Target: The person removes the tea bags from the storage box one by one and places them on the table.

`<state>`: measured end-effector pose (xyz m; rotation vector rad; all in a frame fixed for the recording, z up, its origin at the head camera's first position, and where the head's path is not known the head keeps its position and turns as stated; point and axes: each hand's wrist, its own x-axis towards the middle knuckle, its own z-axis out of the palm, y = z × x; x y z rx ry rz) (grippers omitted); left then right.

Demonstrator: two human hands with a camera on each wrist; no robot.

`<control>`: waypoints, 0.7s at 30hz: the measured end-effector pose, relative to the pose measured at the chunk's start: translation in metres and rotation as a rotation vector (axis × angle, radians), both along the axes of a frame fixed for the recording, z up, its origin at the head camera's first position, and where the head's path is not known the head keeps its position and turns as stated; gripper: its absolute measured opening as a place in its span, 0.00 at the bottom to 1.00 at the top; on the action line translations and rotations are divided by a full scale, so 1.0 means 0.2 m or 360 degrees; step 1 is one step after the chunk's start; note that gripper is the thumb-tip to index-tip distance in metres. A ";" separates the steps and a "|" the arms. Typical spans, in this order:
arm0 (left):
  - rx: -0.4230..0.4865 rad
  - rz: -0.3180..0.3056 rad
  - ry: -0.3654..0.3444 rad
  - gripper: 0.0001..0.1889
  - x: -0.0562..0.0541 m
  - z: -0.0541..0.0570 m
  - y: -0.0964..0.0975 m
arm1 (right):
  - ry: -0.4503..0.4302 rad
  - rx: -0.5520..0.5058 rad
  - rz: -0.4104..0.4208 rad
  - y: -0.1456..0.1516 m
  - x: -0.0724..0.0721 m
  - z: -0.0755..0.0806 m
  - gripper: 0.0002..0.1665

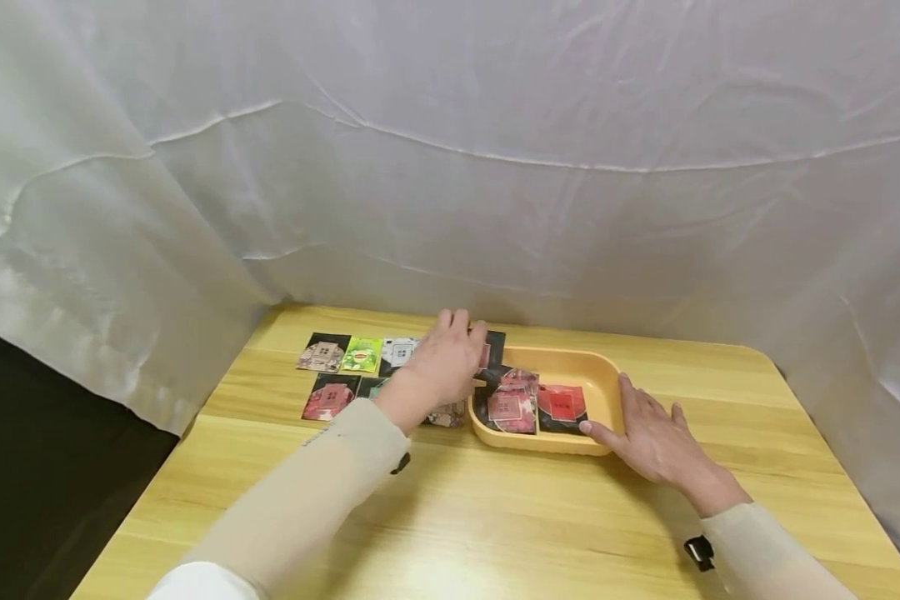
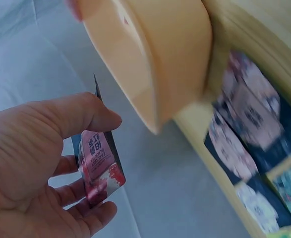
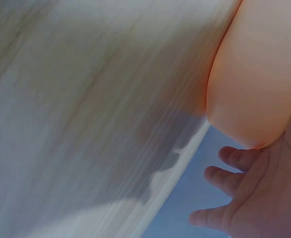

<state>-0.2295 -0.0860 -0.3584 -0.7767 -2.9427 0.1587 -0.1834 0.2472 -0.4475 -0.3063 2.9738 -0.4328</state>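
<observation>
My left hand (image 1: 444,360) pinches a black-and-red tea bag sachet (image 2: 99,166) between thumb and fingers. In the head view that hand is above the left end of a yellow-orange plastic tray (image 1: 607,375), and the sachet (image 1: 492,350) shows partly behind it. Red-and-black tea sachets (image 1: 562,407) lie inside the tray, some overlapping at its left side. My right hand (image 1: 656,437) holds the tray's right end, thumb over the rim and index finger along the outer wall. Its other fingers (image 3: 224,181) extend loosely in the right wrist view.
Left of the tray lie two rows of tea sachets, among them a green-yellow one (image 1: 362,355), a black-and-white one (image 1: 399,353) and a pink-black one (image 1: 331,397). My left forearm partly covers the nearer row. A pale curtain (image 1: 495,225) hangs behind the wooden table (image 1: 495,517).
</observation>
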 end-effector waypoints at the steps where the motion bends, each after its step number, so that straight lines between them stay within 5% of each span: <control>1: 0.0021 0.0020 -0.0008 0.43 0.00 0.01 -0.03 | 0.0000 0.0004 0.0000 0.00 0.00 0.00 0.69; 12: 0.0200 0.0230 -0.0149 0.46 -0.02 0.11 -0.53 | 0.0003 0.0006 0.0020 0.00 -0.02 0.01 0.69; 21: 0.0104 0.0331 -0.0187 0.33 -0.01 0.14 -0.97 | -0.0013 0.0019 0.0013 0.01 -0.02 0.02 0.70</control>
